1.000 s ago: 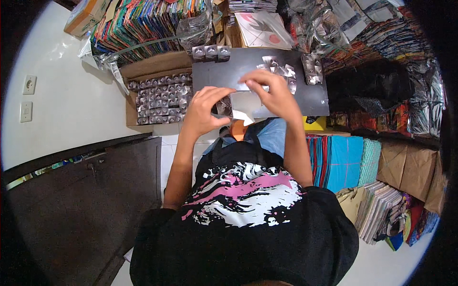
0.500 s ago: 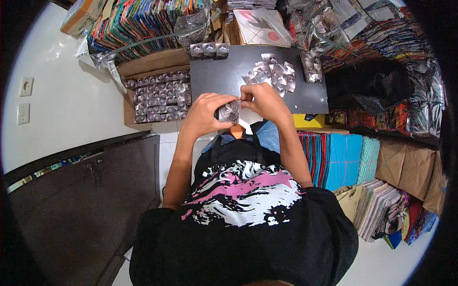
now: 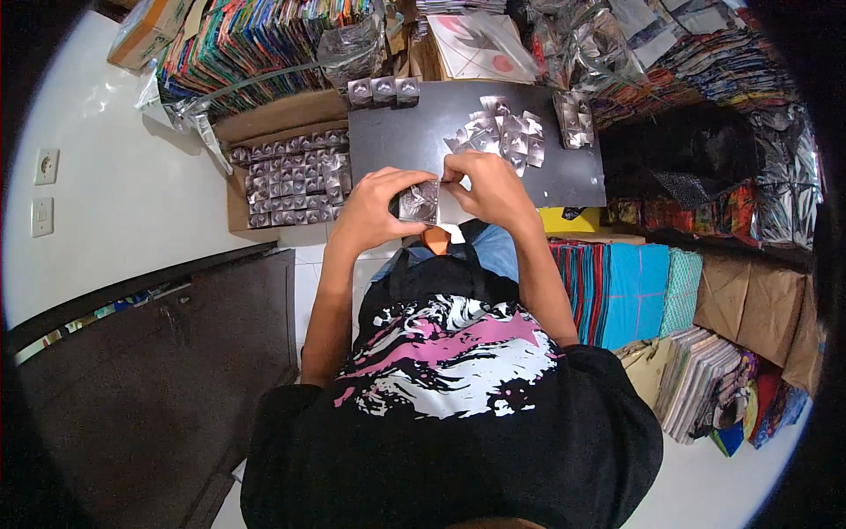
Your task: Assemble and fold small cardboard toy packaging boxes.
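In front of my body, above the near edge of the dark tabletop (image 3: 397, 145), my left hand (image 3: 368, 210) grips a small square dark box (image 3: 419, 203) with a grey printed face, thumb below and fingers above. My right hand (image 3: 493, 189) is closed in a pinch at the box's right edge, where a white flap or slip (image 3: 453, 210) shows; exactly what its fingertips hold is hidden. Beyond my right hand lies a loose pile of small grey printed pieces (image 3: 513, 137). A tidy stack of similar pieces (image 3: 575, 119) stands to its right.
At the left, a brown carton (image 3: 282, 116) holds rows of small matching boxes (image 3: 295, 181). Three more boxes (image 3: 384, 92) line the table's far left edge. Packed stacks of colourful packets (image 3: 273, 44) rise behind. Blue folded cloth (image 3: 636, 295) is stacked at the right.
The box has shifted slightly left and up with my left hand, its printed face now more squarely in view. My right hand stays pinched at its edge, and more white shows below the fingers.
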Motion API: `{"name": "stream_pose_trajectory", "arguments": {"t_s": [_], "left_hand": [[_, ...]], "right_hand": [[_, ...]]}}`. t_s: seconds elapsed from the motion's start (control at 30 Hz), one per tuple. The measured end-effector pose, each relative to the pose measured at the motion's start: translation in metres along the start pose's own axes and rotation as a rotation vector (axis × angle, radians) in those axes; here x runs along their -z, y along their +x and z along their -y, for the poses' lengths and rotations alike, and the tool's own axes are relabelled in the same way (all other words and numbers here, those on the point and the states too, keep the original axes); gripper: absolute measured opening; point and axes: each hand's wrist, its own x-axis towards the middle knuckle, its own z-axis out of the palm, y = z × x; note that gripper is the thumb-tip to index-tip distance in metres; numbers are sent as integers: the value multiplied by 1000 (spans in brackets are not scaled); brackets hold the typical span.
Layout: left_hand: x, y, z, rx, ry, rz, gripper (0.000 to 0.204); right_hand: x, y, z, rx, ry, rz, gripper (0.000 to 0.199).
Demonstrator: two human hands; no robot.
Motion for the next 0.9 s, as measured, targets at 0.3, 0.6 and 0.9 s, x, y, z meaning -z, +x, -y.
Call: {"name": "stream_pose_trajectory", "arguments": {"t_s": [0.3,0.6,0.9], "left_hand": [[0,-8,6,53,23,78,70],[-4,-5,-2,109,3,-105,70],[7,-1,-14,131,-39,-114,66]], "right_hand": [[-1,3,1,113,127,42,17],[-11,3,23,-7,-115,-111,48],[-5,9,25,43,-129,-156,40]]}}
